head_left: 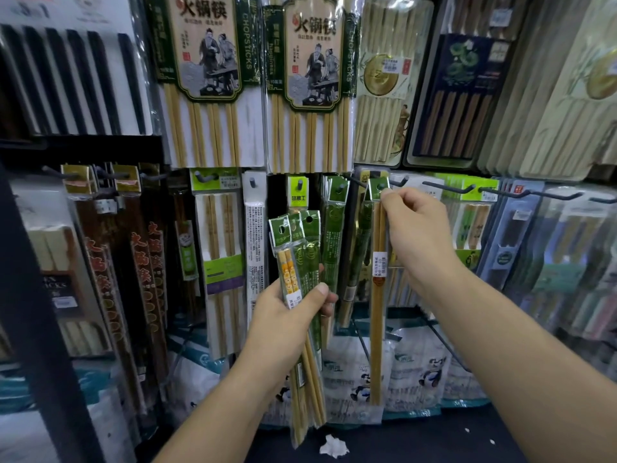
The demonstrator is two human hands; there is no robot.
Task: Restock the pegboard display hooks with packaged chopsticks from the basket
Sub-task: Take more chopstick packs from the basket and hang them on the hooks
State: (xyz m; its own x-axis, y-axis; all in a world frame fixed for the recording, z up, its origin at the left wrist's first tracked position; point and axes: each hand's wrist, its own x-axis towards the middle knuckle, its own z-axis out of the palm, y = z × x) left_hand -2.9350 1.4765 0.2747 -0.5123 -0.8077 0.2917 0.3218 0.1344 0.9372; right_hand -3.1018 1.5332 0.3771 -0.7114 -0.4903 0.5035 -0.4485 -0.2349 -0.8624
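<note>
The right hand [414, 235] pinches a chopstick pack [378, 295], likely light, stiff and slippery-sleeved, by its green top at a pegboard hook [381, 186], while below and left of that hook the left hand [287, 315] grips a spare bundle [300, 252].

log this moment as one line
phase: hanging | right hand: pinches header of chopstick pack at hook | left hand: grips spare packs

Chopstick pack [377, 295] hangs upright at hook [356, 181]; bundle [302, 262] tilted.
</note>
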